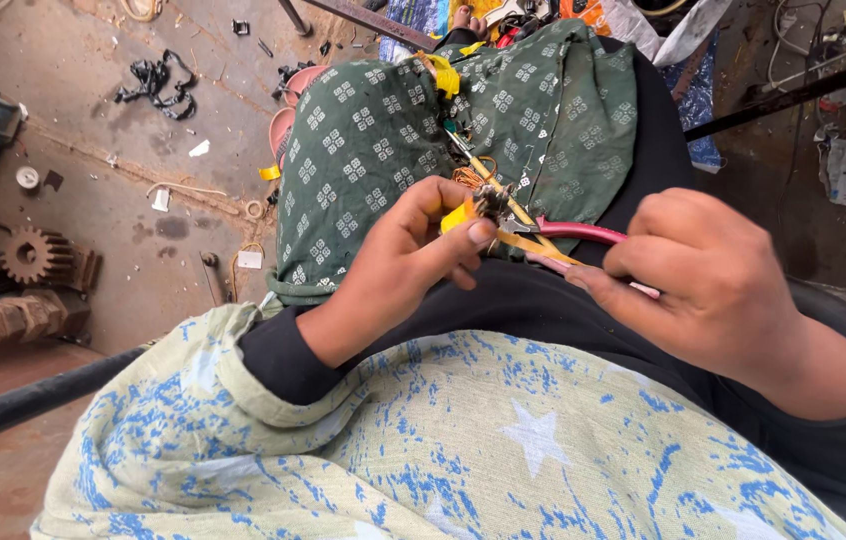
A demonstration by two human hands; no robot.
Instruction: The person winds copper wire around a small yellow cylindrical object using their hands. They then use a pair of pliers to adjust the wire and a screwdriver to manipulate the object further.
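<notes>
Head view: gears [38, 255] beside green cloth [373, 150]

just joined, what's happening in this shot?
A seated person works over their lap. The right hand grips red-handled pliers, whose nose meets a small metal part with yellow tape, pinched by the fingertips of the left hand. Yellow strips run past the pliers' nose. A green patterned cloth covers the knees beneath. On the dirty floor to the left lie a gear and other rusty metal pieces.
</notes>
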